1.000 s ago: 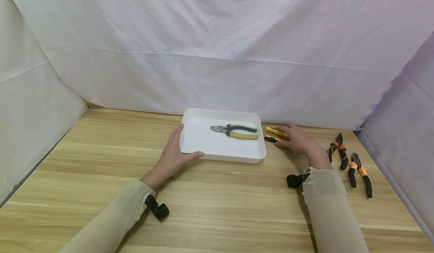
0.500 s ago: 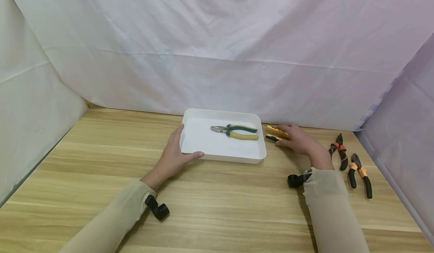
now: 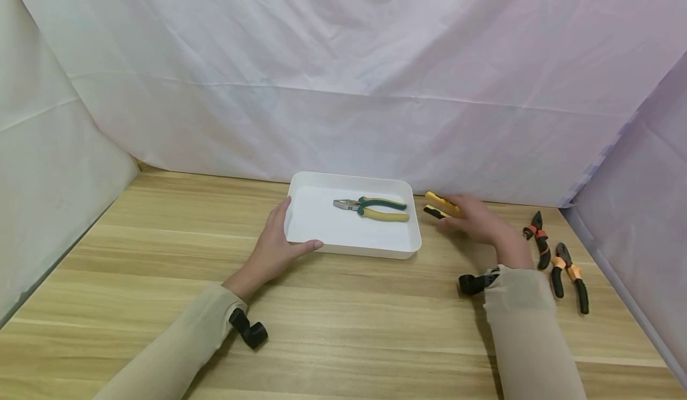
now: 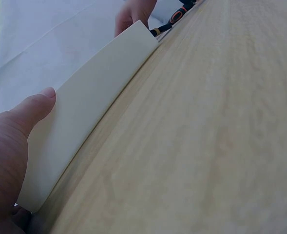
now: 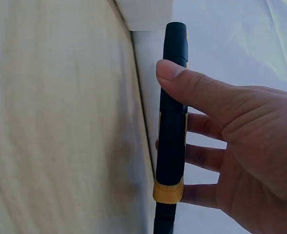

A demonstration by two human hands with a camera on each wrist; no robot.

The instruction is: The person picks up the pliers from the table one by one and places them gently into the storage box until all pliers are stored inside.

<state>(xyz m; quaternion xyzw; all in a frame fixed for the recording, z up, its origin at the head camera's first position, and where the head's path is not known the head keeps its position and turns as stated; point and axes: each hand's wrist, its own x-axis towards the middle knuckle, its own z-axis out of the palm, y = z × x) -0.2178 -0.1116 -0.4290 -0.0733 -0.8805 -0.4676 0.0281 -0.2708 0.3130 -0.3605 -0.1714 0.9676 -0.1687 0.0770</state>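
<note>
A white tray sits on the table, with combination pliers with green and yellow handles lying in it. My left hand spans the tray's front left corner, thumb straight along the front wall and fingers along the left side. Just right of the tray, my right hand holds yellow-and-black-handled pliers. In the right wrist view the thumb presses one handle while the fingers reach behind it. The handle ends point toward the tray; their head is hidden by the hand in the head view.
Pliers with red and black handles and pliers with orange and black handles lie on the wooden table at the right. White cloth hangs behind the table's back edge, close behind the tray.
My right hand has shifted slightly to the right with the yellow-and-black pliers, whose handle ends have moved up and away from the tray's edge. The left hand and tray stay put.
</note>
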